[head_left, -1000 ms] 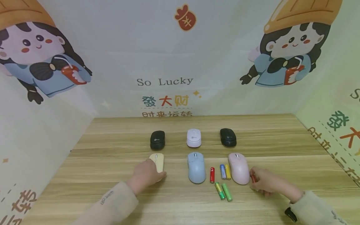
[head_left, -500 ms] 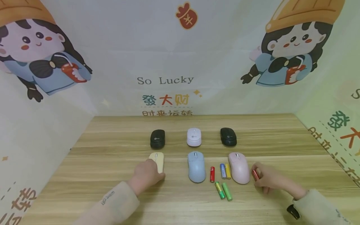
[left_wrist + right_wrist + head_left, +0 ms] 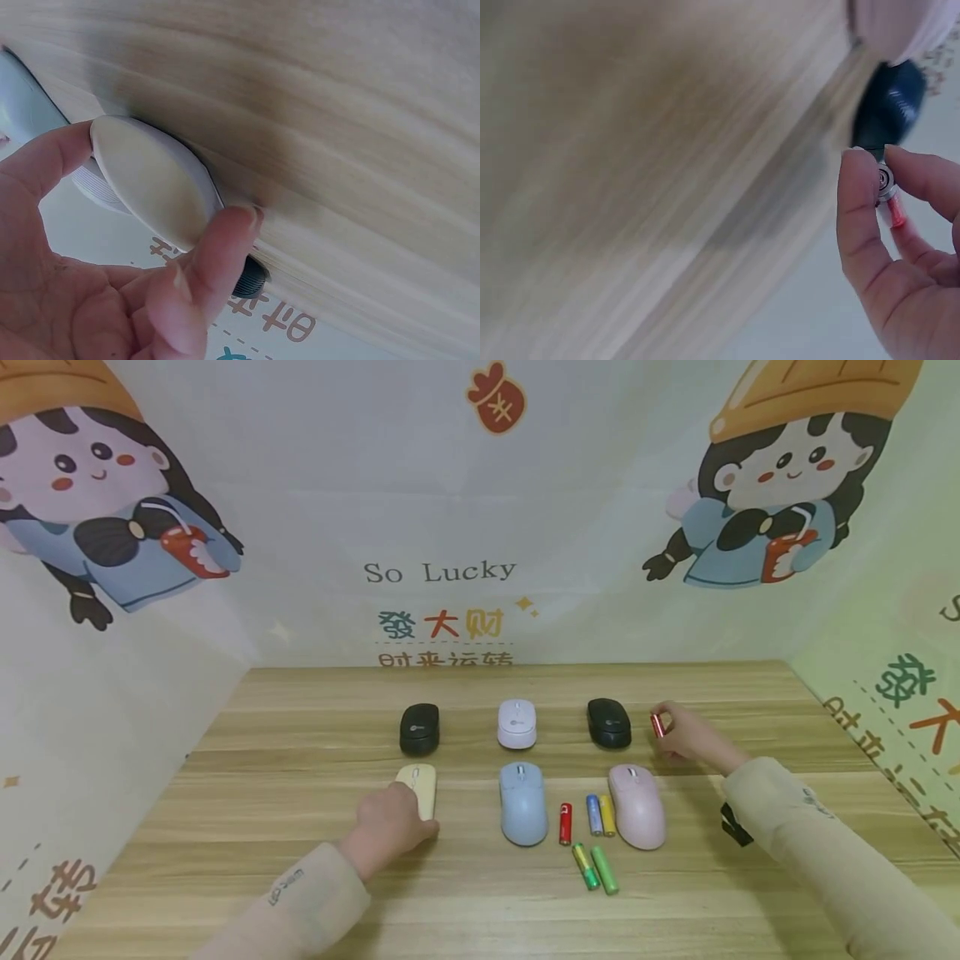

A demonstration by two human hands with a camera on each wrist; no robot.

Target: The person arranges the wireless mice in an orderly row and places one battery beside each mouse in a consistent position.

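My left hand [image 3: 388, 827] holds the small yellow mouse [image 3: 425, 783] by its sides, at the left of the front row. In the left wrist view, thumb and fingers span the cream-yellow shell of this mouse [image 3: 154, 180]. Between thumb and fingertips of my right hand [image 3: 688, 735] is a red battery [image 3: 657, 725], raised beside the right-hand black mouse [image 3: 609, 723]. The right wrist view shows the metal end of that battery [image 3: 886, 180] facing the camera, with its red body partly hidden by the fingers.
Behind stand another black mouse [image 3: 420, 729] and a white mouse [image 3: 517, 723]. A blue mouse [image 3: 524, 806] and a pink mouse [image 3: 637, 808] share the front row. Between and below them lie red [image 3: 566, 824], blue [image 3: 594, 815], yellow [image 3: 607, 816] and green [image 3: 604, 870] batteries. A printed cloth [image 3: 442, 510] encloses the table.
My right hand has carried the red battery from beside the pink mouse toward the back of the table, near the right-hand black mouse. The left hand stays on the yellow mouse.
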